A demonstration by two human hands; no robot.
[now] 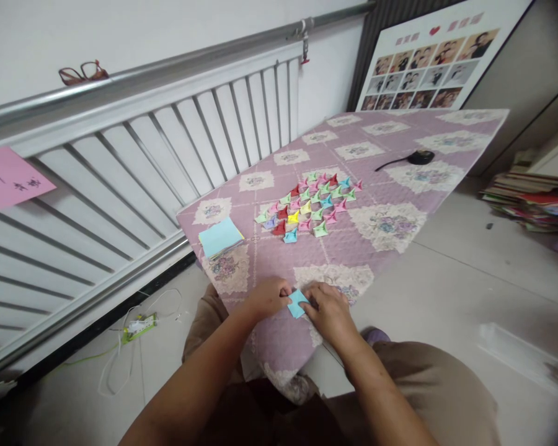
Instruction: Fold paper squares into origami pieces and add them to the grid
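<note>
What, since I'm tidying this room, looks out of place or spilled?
Glasses perch on the pipe above the radiator, an odd spot where they could fall. What looks like a power strip lies on the floor amid loose cables. No spill shows.

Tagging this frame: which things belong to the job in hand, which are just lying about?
Likely the job:
folded blue paper, in left hand and right hand
paper stack
small folded paper pieces

Likely just lying about:
black object with thin tail
glasses
power strip

From here I read "361" on the pink rectangular paper note (16, 178), a red heart (434, 30) on the white rectangular photo board (417, 71).
</note>
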